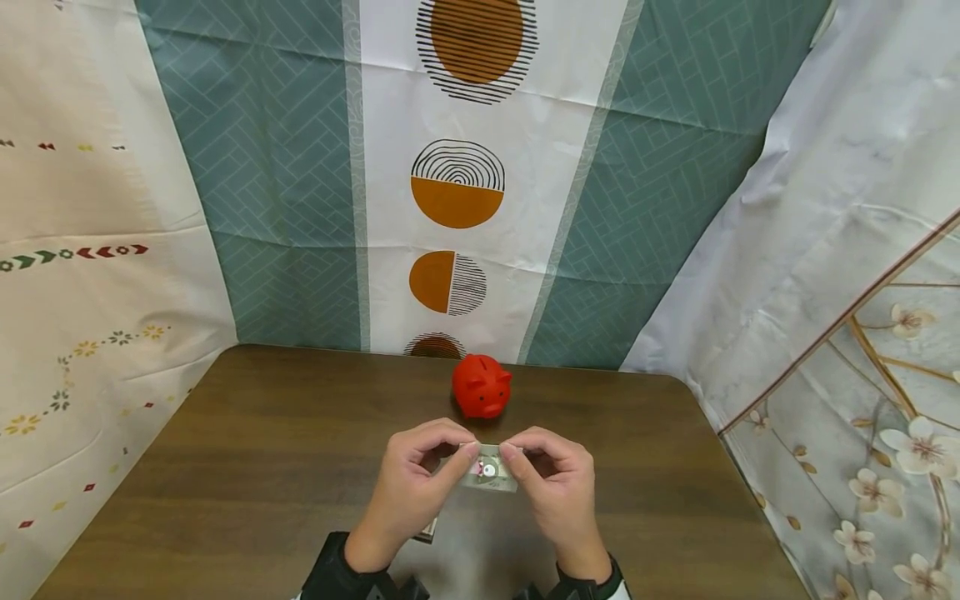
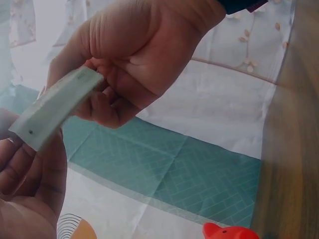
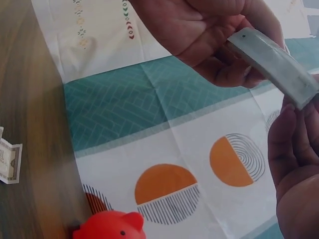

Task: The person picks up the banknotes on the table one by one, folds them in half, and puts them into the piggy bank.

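Both hands hold a small pale green folded paper, which looks like a banknote (image 1: 489, 479), above the table. My left hand (image 1: 420, 475) pinches its left end between thumb and fingers. At the right end, my right hand (image 1: 557, 487) pinches it the same way. The side facing the head camera has a pinkish mark and a whitish round spot. In the left wrist view the paper's other side (image 2: 57, 109) is plain, with a small dark dot. Just beyond the hands, a red piggy bank (image 1: 482, 387) stands on the table.
Another printed note (image 1: 426, 531) lies on the brown wooden table (image 1: 285, 433), partly hidden by the left hand; in the right wrist view this note (image 3: 10, 160) shows a dark border. Patterned cloths (image 1: 285, 167) hang behind and at both sides of the table.
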`<state>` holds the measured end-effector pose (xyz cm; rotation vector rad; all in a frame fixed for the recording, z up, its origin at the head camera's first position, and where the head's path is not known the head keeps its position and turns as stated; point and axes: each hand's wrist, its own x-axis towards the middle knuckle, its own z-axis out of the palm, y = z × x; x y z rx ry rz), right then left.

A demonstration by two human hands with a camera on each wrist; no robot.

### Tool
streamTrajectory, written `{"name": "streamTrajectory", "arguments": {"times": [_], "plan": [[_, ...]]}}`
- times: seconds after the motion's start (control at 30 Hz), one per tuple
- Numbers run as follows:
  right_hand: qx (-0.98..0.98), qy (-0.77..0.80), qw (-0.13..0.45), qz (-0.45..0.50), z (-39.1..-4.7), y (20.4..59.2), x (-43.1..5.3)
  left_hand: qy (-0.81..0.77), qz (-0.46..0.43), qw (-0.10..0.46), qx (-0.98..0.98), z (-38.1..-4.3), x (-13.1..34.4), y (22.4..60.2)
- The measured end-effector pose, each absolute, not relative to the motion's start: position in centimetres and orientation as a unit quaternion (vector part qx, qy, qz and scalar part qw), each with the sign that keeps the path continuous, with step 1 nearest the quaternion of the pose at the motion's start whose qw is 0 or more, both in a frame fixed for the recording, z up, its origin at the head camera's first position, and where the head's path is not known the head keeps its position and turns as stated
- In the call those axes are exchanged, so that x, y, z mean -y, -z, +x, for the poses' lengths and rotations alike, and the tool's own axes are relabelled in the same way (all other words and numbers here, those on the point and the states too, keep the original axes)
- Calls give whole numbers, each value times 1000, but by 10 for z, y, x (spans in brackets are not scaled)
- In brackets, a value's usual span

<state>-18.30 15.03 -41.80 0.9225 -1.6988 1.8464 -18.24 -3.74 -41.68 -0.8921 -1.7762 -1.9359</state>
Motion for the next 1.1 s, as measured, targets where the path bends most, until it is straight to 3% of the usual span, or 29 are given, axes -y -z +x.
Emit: {"name": "streamTrajectory", "arguments": {"times": [0.53, 0.73, 1.1], "plan": [[612, -681, 236, 326, -182, 416, -153, 694, -314, 188, 620, -182, 39, 415], [618, -683, 240, 308, -181, 415, -152, 688, -318, 214, 616, -183, 38, 414], [617, -682, 223, 323, -180, 414, -151, 682, -320, 200, 626, -181, 37, 415]]}}
